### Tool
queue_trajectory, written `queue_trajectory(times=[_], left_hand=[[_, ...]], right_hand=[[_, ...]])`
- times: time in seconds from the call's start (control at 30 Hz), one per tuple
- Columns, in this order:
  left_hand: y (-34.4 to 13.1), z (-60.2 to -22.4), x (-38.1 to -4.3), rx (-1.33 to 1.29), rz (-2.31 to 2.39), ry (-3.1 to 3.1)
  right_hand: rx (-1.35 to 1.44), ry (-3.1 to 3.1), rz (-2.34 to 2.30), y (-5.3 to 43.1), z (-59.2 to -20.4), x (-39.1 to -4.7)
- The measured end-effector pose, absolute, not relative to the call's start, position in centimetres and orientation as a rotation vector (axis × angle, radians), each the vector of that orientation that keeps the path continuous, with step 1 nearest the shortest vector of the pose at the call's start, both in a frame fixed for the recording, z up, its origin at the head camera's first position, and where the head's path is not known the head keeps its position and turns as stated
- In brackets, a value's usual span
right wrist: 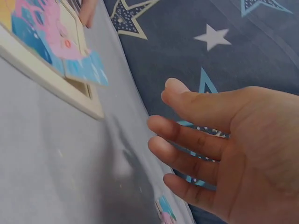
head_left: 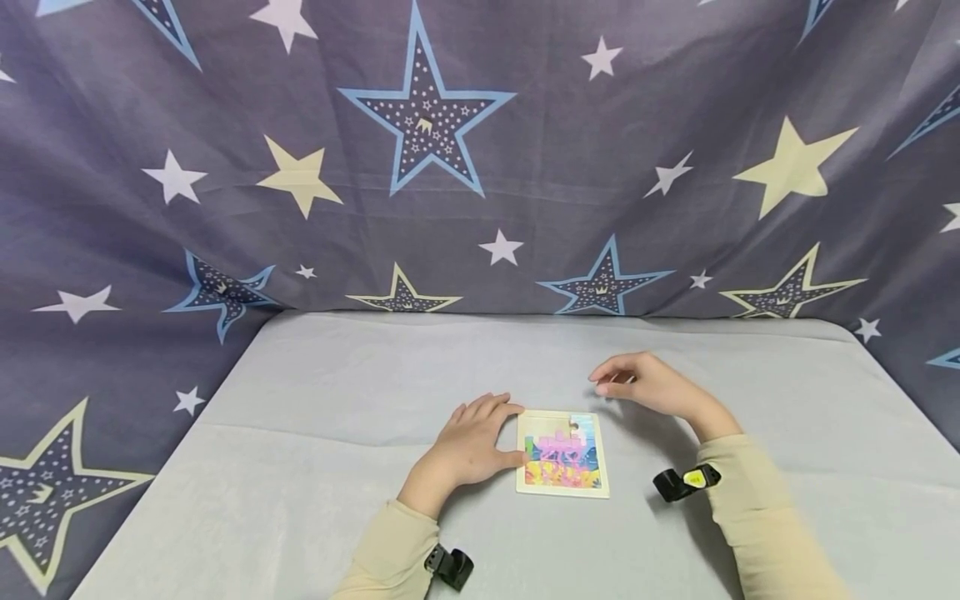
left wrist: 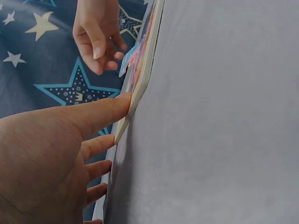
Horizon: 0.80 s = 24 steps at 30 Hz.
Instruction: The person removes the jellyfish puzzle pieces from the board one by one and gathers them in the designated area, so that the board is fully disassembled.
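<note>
A jigsaw puzzle (head_left: pixel 562 458) in a pale square tray lies on the grey cloth, with pink, blue and yellow pieces. Along the tray's left side rests my left hand (head_left: pixel 472 442), thumb and forefinger touching the rim (left wrist: pixel 140 91). At the tray's far right corner a light blue puzzle piece (right wrist: pixel 88 70) sits raised above its recess. My right hand (head_left: pixel 652 383) hovers beyond that corner, fingers loosely bent and apart, holding nothing in the right wrist view. Beneath it, a small loose puzzle piece (right wrist: pixel 165 210) lies on the cloth, hidden in the head view.
A grey cloth (head_left: pixel 337 475) covers the work surface. Dark fabric with stars (head_left: pixel 465 167) hangs behind it and along the sides. Black wrist cameras (head_left: pixel 450 568) are strapped to both sleeves (head_left: pixel 765 508).
</note>
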<state>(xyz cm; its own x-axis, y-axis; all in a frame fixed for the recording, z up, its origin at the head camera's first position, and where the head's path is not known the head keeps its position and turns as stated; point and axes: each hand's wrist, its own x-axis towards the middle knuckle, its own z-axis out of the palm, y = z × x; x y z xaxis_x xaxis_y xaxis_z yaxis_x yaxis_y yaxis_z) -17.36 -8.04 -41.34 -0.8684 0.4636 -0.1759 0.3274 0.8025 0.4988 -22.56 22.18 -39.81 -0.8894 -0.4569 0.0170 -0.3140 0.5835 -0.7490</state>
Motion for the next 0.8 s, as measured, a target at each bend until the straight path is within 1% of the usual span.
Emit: queue_trajectory(times=[0.4, 0.8], left_hand=[[-8.0, -41.6, -17.6, 0.616, 0.645, 2.708], [-8.0, -41.4, -17.4, 0.602, 0.653, 2.711]], right_hand=[[-0.726, 2.602, -1.068, 19.9, -39.8, -22.1], [-0.746, 2.452, -1.1, 19.3, -39.8, -21.7]])
